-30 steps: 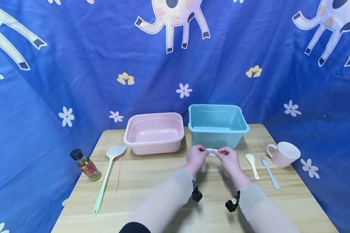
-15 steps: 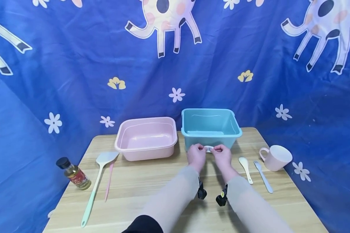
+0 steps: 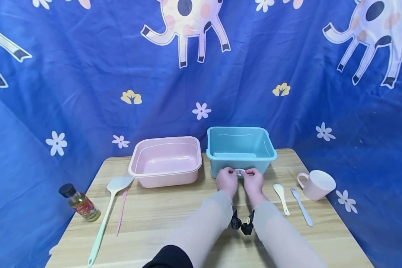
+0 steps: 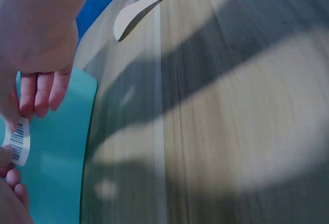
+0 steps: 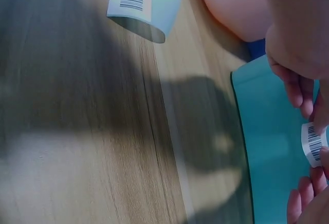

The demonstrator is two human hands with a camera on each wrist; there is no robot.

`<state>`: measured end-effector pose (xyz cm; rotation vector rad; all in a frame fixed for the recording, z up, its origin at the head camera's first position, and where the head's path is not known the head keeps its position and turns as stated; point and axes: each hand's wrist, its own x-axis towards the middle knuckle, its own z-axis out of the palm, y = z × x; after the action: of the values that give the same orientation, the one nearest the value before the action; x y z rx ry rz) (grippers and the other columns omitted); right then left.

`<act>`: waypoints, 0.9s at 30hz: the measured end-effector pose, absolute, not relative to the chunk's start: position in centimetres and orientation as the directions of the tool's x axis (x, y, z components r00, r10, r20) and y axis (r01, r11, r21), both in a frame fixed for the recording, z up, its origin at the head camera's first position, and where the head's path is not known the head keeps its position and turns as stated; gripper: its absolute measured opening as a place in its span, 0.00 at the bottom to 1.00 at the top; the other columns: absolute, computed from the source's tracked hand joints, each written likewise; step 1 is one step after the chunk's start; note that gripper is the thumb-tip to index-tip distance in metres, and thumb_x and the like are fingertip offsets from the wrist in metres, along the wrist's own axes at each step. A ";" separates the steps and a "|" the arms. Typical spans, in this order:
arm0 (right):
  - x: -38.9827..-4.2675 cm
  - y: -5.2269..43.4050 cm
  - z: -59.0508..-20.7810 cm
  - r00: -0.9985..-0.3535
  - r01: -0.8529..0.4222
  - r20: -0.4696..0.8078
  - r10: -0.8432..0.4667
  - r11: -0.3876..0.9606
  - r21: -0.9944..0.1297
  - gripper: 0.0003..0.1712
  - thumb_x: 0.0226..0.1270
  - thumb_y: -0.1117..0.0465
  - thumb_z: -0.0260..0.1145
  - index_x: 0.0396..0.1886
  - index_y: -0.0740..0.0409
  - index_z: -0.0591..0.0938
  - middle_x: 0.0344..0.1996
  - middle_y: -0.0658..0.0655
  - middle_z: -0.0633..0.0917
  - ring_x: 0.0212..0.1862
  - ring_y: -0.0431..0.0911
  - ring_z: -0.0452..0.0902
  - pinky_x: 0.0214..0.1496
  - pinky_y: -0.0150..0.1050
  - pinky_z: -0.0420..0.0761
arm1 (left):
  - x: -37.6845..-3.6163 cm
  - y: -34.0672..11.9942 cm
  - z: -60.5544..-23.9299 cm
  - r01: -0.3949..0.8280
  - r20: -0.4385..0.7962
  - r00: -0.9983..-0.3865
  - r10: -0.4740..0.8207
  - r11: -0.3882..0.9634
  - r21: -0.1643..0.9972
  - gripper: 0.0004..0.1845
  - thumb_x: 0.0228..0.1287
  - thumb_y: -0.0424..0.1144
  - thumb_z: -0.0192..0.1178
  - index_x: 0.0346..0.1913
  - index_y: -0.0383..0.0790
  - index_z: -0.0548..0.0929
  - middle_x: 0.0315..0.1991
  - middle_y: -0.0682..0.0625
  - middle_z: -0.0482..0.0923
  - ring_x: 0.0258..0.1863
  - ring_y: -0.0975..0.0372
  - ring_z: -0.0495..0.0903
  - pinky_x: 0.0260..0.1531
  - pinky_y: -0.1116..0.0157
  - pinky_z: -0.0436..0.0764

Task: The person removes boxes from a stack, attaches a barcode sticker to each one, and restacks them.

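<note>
In the head view, my left hand (image 3: 227, 181) and right hand (image 3: 253, 181) meet at the front wall of the teal bin (image 3: 238, 163). Thumbs and fingers pinch the two ends of a small white barcode sticker (image 3: 239, 171) between them. The left wrist view shows the sticker (image 4: 19, 142) slightly bowed, close against the teal wall (image 4: 61, 147). Fingertips of both hands lie over its ends. In the right wrist view, a curled piece of label backing (image 5: 169, 3) bearing another barcode lies on the table; my left forearm mostly hides it in the head view.
The pink basin (image 3: 167, 180) stands left of the teal bin. Further left are a pink stick (image 3: 122, 212), a spatula (image 3: 105, 219) and a bottle (image 3: 82, 204). At right lie a spoon (image 3: 281, 199) and a fork (image 3: 302, 207), beside a pink mug (image 3: 318, 185).
Both hands have brought the barcode sticker forward to the bin's front wall, and the wrists have drawn closer together. The head view has shifted slightly, moving the scene left and down.
</note>
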<state>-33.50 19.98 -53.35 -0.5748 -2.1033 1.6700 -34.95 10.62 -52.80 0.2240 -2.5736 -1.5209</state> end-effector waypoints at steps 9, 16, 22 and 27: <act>-34.0 20.4 -53.6 -0.839 0.085 0.063 0.540 0.245 -0.966 0.08 0.59 0.67 0.72 0.29 0.65 0.81 0.25 0.57 0.82 0.28 0.45 0.76 0.29 0.33 0.75 | -35.3 10.8 -53.0 -0.098 0.001 -0.977 -0.212 0.459 0.883 0.06 0.62 0.46 0.68 0.29 0.51 0.87 0.28 0.59 0.81 0.34 0.58 0.79 0.41 0.56 0.77; -34.4 20.3 -53.4 -0.850 0.098 0.077 0.522 0.300 -0.949 0.09 0.61 0.64 0.72 0.29 0.63 0.80 0.26 0.57 0.82 0.30 0.48 0.77 0.32 0.37 0.75 | -35.7 11.0 -53.1 -0.100 0.003 -0.977 -0.212 0.475 0.874 0.08 0.62 0.48 0.68 0.28 0.51 0.87 0.28 0.60 0.82 0.36 0.57 0.80 0.42 0.55 0.77; -34.6 20.3 -53.5 -0.842 0.108 0.081 0.533 0.314 -0.943 0.09 0.60 0.64 0.73 0.29 0.63 0.81 0.25 0.57 0.83 0.30 0.48 0.78 0.32 0.37 0.75 | -35.9 10.9 -52.9 -0.120 -0.021 -0.977 -0.214 0.458 0.881 0.08 0.63 0.47 0.68 0.28 0.51 0.87 0.29 0.59 0.82 0.36 0.57 0.80 0.42 0.55 0.77; -34.8 20.3 -53.5 -0.838 0.117 0.083 0.540 0.325 -0.939 0.09 0.60 0.63 0.73 0.29 0.63 0.81 0.26 0.58 0.84 0.31 0.49 0.78 0.34 0.39 0.76 | -35.9 10.9 -52.9 -0.123 -0.028 -0.977 -0.210 0.455 0.882 0.08 0.63 0.47 0.68 0.28 0.51 0.87 0.28 0.60 0.82 0.36 0.57 0.80 0.43 0.55 0.77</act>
<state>-34.84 20.29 -53.52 -0.5823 -2.2145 1.5212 -35.94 10.90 -52.86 0.2992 -2.6060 -1.5694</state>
